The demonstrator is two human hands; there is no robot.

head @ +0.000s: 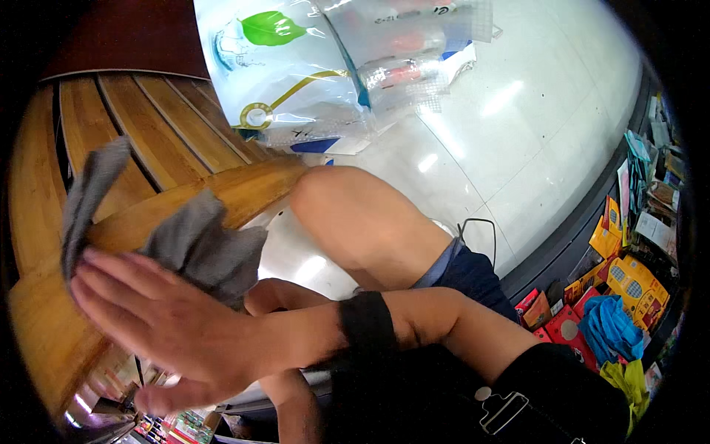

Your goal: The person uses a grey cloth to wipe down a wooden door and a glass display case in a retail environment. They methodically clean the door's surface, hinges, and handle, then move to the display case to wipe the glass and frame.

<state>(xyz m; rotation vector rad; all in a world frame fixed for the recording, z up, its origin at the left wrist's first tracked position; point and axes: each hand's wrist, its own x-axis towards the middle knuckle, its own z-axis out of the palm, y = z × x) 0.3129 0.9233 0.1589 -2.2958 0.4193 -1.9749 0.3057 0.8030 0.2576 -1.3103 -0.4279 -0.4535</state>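
My right hand (166, 327), back up and with a black band on the wrist, lies over a grey cloth (205, 244) at the left. Its fingers are held close together and the thumb stands apart. One flap of the cloth rises past the fingertips and another spreads out beside the hand. Part of the cloth is hidden under the palm. Beneath it is the curved edge of a slatted wooden bench (161, 133), and the hand is slightly blurred. My left hand cannot be made out.
A large clear plastic package (283, 72) with a green leaf print is at the top. My bent knee (333, 194) is beside the bench, above a glossy tiled floor (532, 155). Yellow and red packets (638, 288), a blue bundle (610, 327) and a yellow-green one (627, 383) line the right side.
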